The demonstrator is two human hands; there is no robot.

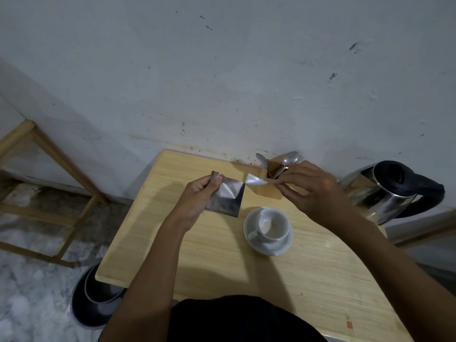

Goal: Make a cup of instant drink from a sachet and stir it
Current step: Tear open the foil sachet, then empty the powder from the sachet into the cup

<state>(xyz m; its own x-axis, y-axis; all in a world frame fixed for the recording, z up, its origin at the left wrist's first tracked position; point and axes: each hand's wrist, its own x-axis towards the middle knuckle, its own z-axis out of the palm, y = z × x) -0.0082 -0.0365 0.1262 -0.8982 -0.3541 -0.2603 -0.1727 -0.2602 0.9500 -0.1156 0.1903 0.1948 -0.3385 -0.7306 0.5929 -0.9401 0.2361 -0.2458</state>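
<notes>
A silver foil sachet (pixel 228 197) is held above the wooden table (pixel 217 255). My left hand (pixel 197 201) pinches its upper left corner. My right hand (pixel 311 191) pinches a torn strip (pixel 255 180) that stays joined to the sachet's upper right corner. Below the hands, a white cup (pixel 272 224) with nothing visible in it stands on a white saucer (pixel 274 248). A steel kettle (pixel 392 188) with a black lid and handle stands at the table's right edge.
A wooden holder (pixel 270 191) with spoons and a fork (pixel 291 157) stands against the wall behind my right hand. A black bin (pixel 95 297) sits on the floor left of the table. A wooden frame (pixel 47 193) stands further left.
</notes>
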